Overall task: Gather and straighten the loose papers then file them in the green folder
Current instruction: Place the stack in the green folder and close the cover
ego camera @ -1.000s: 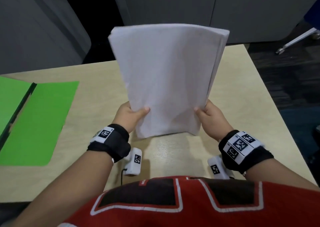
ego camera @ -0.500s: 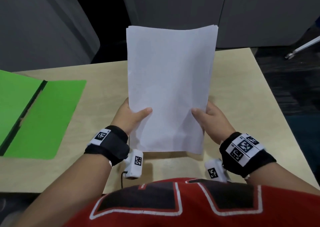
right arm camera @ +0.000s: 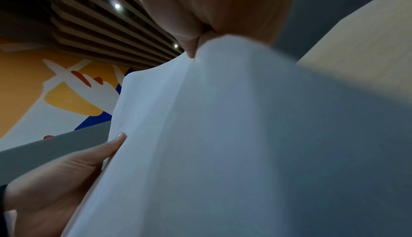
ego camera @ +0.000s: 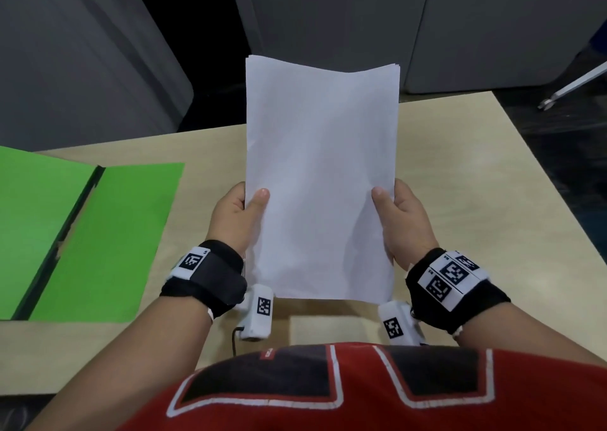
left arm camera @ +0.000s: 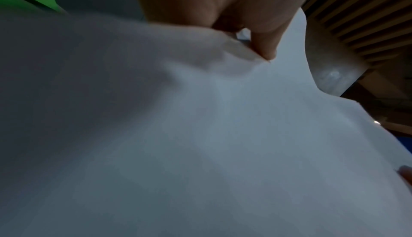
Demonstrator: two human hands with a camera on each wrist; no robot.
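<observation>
- Stack of white papers (ego camera: 320,181): held upright above the middle of the tabletop (ego camera: 460,181), its lower edge just over the near part of the surface; compared with a second ago, the stack stands squarer, its top edges closer to flush and its tilt gone.
- Left hand (ego camera: 235,220): grip pinches the stack's left edge, thumb on the front sheet, fingers behind.
- Right hand (ego camera: 405,223): grip pinches the right edge in the same way; both hands sit higher on the stack than in the earlier frame.
- Green folder (ego camera: 98,237): lies open and flat at the tabletop's left edge, nothing inside it.
- Wristbands (ego camera: 453,278): carry black-and-white square markers; no readable writing.
</observation>
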